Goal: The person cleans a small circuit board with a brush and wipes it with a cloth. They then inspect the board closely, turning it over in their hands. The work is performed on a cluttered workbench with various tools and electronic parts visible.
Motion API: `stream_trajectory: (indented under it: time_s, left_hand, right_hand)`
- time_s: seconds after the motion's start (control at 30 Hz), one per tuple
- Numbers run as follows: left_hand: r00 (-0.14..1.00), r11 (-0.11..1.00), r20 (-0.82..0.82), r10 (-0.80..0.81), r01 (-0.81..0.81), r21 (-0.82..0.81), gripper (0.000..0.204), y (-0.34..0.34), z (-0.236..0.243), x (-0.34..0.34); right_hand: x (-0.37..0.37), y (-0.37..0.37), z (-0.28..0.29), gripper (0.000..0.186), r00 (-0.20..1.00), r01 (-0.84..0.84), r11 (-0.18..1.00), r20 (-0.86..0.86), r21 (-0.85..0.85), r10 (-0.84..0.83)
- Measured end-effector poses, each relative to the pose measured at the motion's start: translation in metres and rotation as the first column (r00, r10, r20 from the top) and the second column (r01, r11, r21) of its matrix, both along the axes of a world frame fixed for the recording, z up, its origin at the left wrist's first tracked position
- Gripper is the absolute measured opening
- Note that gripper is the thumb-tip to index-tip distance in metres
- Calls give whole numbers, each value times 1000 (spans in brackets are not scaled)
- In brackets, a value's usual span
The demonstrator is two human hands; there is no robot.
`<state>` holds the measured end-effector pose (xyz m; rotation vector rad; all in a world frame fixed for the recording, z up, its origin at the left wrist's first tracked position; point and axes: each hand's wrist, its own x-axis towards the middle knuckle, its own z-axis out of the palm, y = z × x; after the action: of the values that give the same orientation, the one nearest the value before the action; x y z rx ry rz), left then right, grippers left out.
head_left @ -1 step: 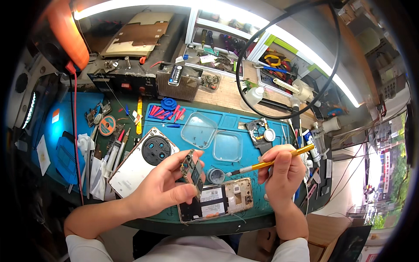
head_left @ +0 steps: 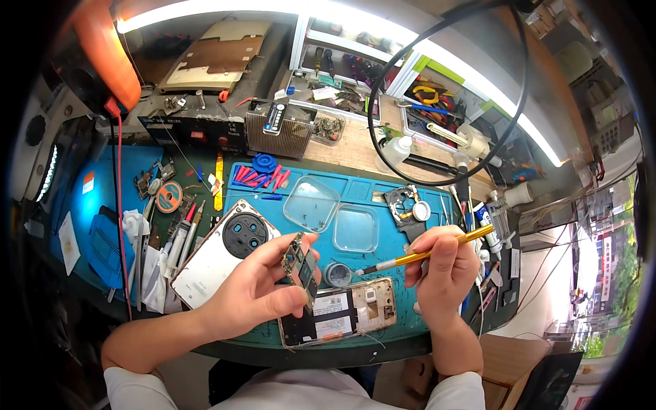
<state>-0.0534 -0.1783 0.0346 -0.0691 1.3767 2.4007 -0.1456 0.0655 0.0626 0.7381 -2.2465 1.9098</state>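
My left hand (head_left: 266,287) grips a small phone circuit board (head_left: 304,268), held upright at a slant above an opened phone body (head_left: 369,307) on the mat. In my right hand (head_left: 444,273) is a gold-handled brush (head_left: 471,235) with a silver ferrule; its tip is beside the rim of a small round jar (head_left: 337,275) of grey substance, between my two hands. A white phone back cover (head_left: 195,277) with a black round camera ring lies partly behind my left hand.
Two clear lidded boxes (head_left: 355,225), pink-and-blue small tools (head_left: 263,176), a camera-module part (head_left: 400,208) and scattered tools (head_left: 178,239) lie on the blue mat (head_left: 389,256). A black cable loop (head_left: 372,130) hangs at upper right; shelves with tools (head_left: 430,96) stand behind.
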Motion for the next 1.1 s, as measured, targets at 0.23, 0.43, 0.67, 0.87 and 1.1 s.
stream_trajectory:
  time_s: [0.23,0.43,0.67,0.87,1.1]
  left_hand:
    - [993,998,-118,-6,13,61,83,1,0,-6]
    - [973,998,-230,-1,-13,-61,91,5,1,-7]
    - [941,996,-333,-58,33,-81,96,8,-6,-11]
    - [933,995,-352,-72,44,-88,97,9,-5,-10]
    - [935,997,-348,-66,45,-68,97,8,-6,-9]
  right_hand:
    - [5,5,11,40,999,-6,987,39,-161,12]
    - [15,2,26,38,997,-70,960,-6,-271,71]
    - [25,2,25,33,993,-115,953,-4,-281,118]
    - [25,2,18,30,993,-112,965,11,-235,118]
    - [24,0,15,26,992,-108,977,50,-181,119]
